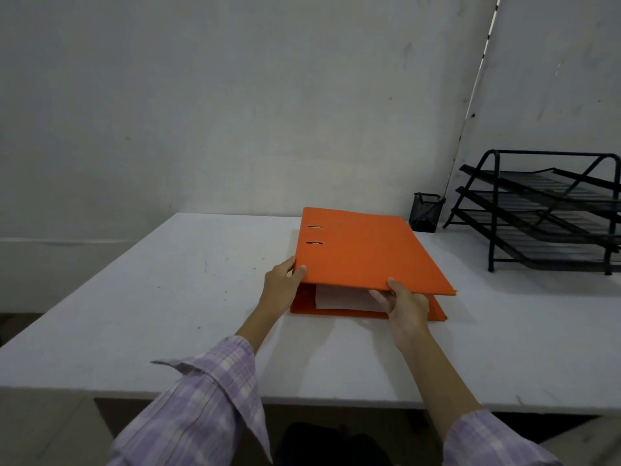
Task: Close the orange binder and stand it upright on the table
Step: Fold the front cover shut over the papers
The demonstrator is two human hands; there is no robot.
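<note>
The orange binder lies flat on the white table, its top cover down over the contents with a gap at the near edge. White paper shows in that gap. My left hand grips the binder's near left corner at the spine side, thumb on the cover. At the near edge, my right hand holds the cover with the thumb on top and the fingers under it.
A black mesh pen cup stands against the wall behind the binder. A black three-tier letter tray fills the back right of the table. The wall runs along the table's far edge.
</note>
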